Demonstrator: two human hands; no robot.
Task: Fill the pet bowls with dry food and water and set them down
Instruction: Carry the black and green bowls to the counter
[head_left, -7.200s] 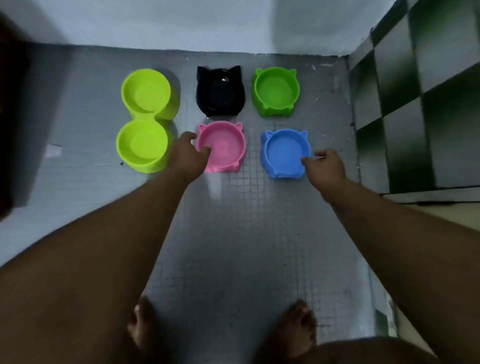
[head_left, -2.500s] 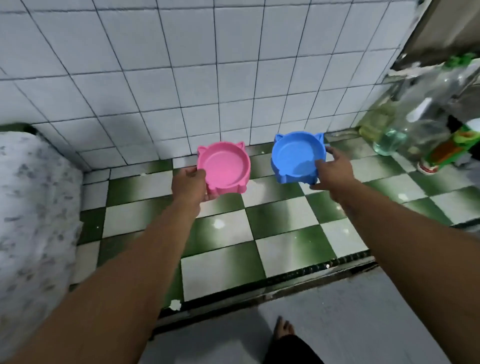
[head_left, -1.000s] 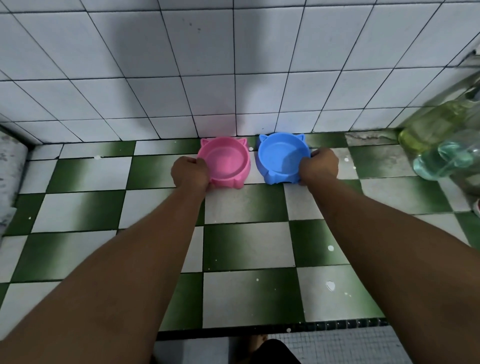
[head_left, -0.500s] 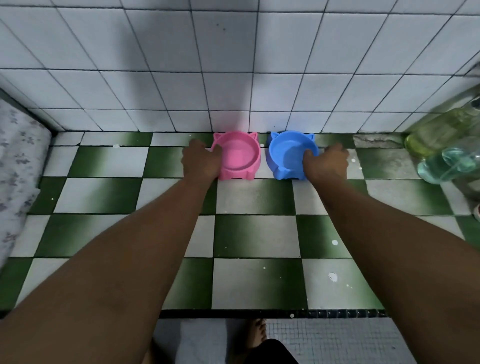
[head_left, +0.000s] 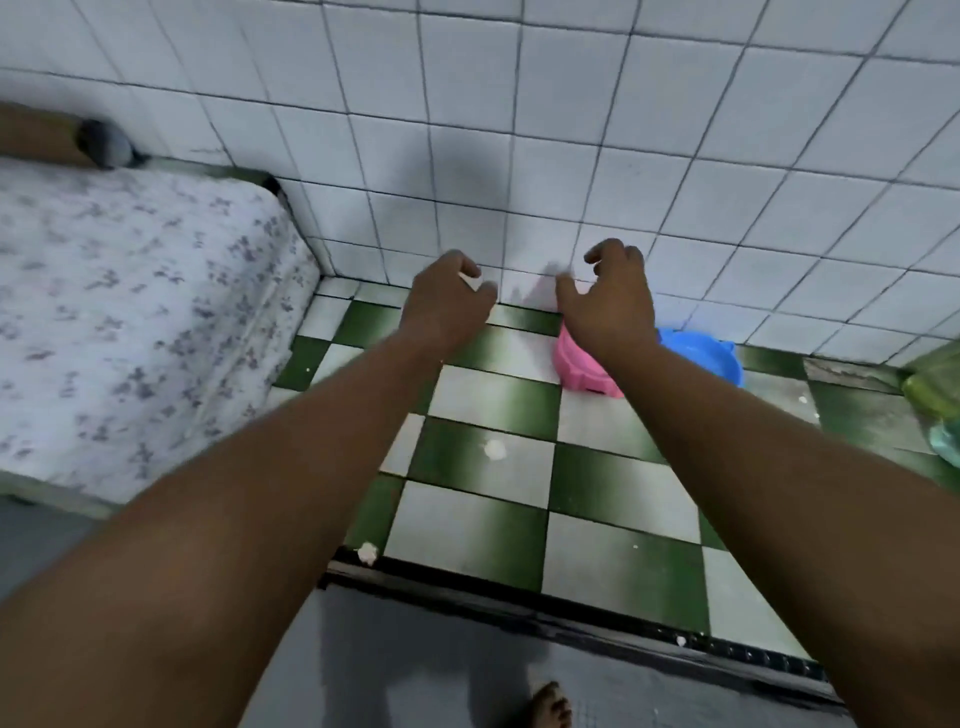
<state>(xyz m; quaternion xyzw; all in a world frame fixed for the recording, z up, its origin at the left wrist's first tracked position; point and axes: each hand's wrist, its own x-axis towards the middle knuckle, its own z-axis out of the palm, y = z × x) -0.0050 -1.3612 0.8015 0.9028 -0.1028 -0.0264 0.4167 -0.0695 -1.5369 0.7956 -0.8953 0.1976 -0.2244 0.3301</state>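
The pink bowl (head_left: 576, 366) and the blue bowl (head_left: 701, 356) stood on the green and white checkered floor (head_left: 493, 395), just beside each other in a short row that ran along the foot of the white tiled wall (head_left: 519, 130), the pink one on the left. Both stood flat with the open side up. The blue bowl showed a small ear on its right rim; the rim of the pink one was covered by the person's right wrist, so I could not tell where its ears pointed. The left hand (head_left: 447, 306) and the right hand (head_left: 608, 306) hung in the air above the floor, well apart from the bowls, fingers loosely curled and grasping nothing. Left of the bowls several tiles lay free up to the edge of a flowered mattress (head_left: 130, 312). On the right, some bottles (head_left: 935, 384) stood near the blue bowl. Toward the person, the tiles ended at a dark strip (head_left: 519, 608), and a bare foot (head_left: 550, 706) stood behind it.
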